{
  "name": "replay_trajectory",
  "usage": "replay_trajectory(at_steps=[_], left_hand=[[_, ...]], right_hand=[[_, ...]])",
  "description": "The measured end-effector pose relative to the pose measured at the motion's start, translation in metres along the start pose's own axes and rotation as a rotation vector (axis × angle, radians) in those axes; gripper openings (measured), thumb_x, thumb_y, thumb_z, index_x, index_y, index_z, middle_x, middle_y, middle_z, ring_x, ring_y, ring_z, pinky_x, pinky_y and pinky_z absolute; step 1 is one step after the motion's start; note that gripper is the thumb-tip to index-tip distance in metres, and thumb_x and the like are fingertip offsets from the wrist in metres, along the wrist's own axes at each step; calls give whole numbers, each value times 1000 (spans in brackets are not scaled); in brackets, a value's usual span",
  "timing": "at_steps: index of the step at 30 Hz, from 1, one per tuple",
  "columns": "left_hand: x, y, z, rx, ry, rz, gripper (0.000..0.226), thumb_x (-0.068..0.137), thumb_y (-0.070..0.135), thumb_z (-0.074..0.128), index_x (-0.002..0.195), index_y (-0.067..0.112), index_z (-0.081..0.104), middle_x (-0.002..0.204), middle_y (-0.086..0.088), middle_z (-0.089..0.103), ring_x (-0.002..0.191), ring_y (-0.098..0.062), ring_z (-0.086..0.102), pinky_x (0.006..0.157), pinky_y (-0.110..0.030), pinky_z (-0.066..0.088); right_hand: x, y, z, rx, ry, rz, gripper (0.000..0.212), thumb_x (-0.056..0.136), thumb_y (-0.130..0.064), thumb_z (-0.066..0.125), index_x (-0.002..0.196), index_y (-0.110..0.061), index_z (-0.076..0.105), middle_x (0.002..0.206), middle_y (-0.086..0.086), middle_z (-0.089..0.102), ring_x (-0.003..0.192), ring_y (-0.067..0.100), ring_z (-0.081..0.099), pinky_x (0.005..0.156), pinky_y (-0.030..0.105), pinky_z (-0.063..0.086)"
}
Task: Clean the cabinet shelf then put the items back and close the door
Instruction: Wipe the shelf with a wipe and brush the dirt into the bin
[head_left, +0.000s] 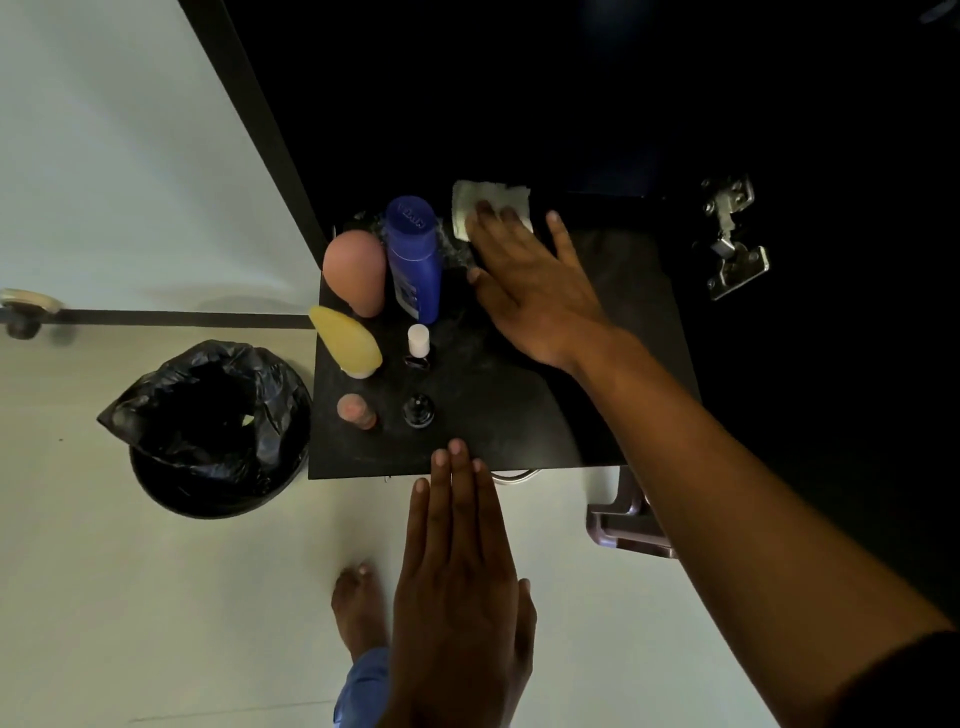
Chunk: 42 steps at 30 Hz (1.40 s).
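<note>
White cloth (491, 205) lies at the back of the black shelf (519, 415), pressed flat under the straight fingers of the right hand (530, 291). The left hand (457, 587) hovers open and empty, fingertips over the front edge. Bottles crowd the left side: a blue bottle (414, 257), a pink one (356, 273), a yellow tube (349, 340), some small vials. To my eye, wiping should sweep rightward and forward with even pressure, staying clear of that blue bottle, which looks easy to topple.
</note>
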<state>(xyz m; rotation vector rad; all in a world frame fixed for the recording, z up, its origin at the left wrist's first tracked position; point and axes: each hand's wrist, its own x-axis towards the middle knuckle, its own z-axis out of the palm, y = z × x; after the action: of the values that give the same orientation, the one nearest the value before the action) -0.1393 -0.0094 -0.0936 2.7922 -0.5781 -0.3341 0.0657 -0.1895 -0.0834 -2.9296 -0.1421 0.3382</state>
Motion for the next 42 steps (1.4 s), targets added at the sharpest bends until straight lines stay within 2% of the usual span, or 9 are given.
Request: replay_trajectory(at_steps=[8, 11, 13, 18, 24, 28, 31, 35, 42], left_hand=[[-23, -15, 13, 1, 164, -10, 106, 72, 40, 86, 152, -8, 35, 159, -32, 38, 150, -42, 31, 119, -49, 27], [-37, -29, 20, -25, 193, -36, 80, 101, 57, 38, 150, -7, 38, 157, -32, 41, 148, -43, 33, 119, -50, 24], [-43, -37, 19, -68, 171, -78, 84, 104, 60, 26, 147, -10, 43, 155, -34, 42, 147, -43, 33, 120, -47, 21], [-47, -56, 10, -72, 171, -111, 97, 84, 54, 49, 151, -15, 34, 163, -35, 27, 150, -49, 28, 125, -42, 12], [-37, -70, -3, -155, 201, -215, 91, 101, 61, 21, 161, -8, 17, 172, -26, 9, 161, -43, 9, 126, -58, 21], [-28, -78, -6, -156, 181, -228, 93, 92, 51, 41, 162, -5, 16, 173, -23, 10, 162, -40, 8, 123, -65, 28], [-27, -78, -6, -163, 187, -223, 94, 93, 52, 44, 162, -5, 17, 173, -22, 12, 162, -38, 9, 124, -63, 27], [-28, -84, -2, -164, 192, -207, 88, 96, 50, 40, 161, -7, 20, 172, -24, 15, 161, -40, 13, 123, -65, 27], [-28, -87, -4, -163, 180, -187, 96, 88, 44, 55, 163, -3, 17, 173, -23, 13, 162, -38, 11, 122, -65, 30]], right_hand=[[-151, -47, 36, 76, -81, -29, 64, 109, -47, 13, 166, -25, -6, 175, -6, -12, 161, 13, -10, 130, 48, -4], [-198, -65, 48, 122, -107, -12, 64, 110, -52, 15, 167, -27, -2, 175, -9, -6, 161, 11, -5, 127, 48, 0], [-212, -67, 52, 77, -108, -3, 65, 110, -54, 14, 167, -26, 5, 175, -8, 3, 161, 13, 5, 124, 51, 7], [-183, -36, 39, -34, -33, 175, 63, 110, -50, 9, 166, -22, 16, 173, -4, 13, 160, 13, 11, 129, 50, 6], [-163, -57, 43, -6, 9, 292, 64, 109, -46, 17, 166, -17, 18, 174, 2, 11, 162, 18, 5, 131, 50, 2], [-189, -101, 57, 88, 14, 226, 67, 108, -49, 19, 167, -19, 10, 175, 0, 4, 162, 20, 2, 130, 45, -3], [-198, -124, 71, 193, 59, 146, 67, 109, -48, 22, 166, -15, 13, 176, 0, 7, 162, 21, 6, 129, 47, 5], [-196, -142, 92, 82, 82, 121, 72, 100, -44, 51, 162, -12, 33, 172, 5, 24, 158, 25, 25, 124, 48, 20], [-197, -116, 67, 160, 97, 159, 65, 109, -46, 24, 166, -16, 18, 175, 0, 12, 161, 16, 10, 130, 48, 7]])
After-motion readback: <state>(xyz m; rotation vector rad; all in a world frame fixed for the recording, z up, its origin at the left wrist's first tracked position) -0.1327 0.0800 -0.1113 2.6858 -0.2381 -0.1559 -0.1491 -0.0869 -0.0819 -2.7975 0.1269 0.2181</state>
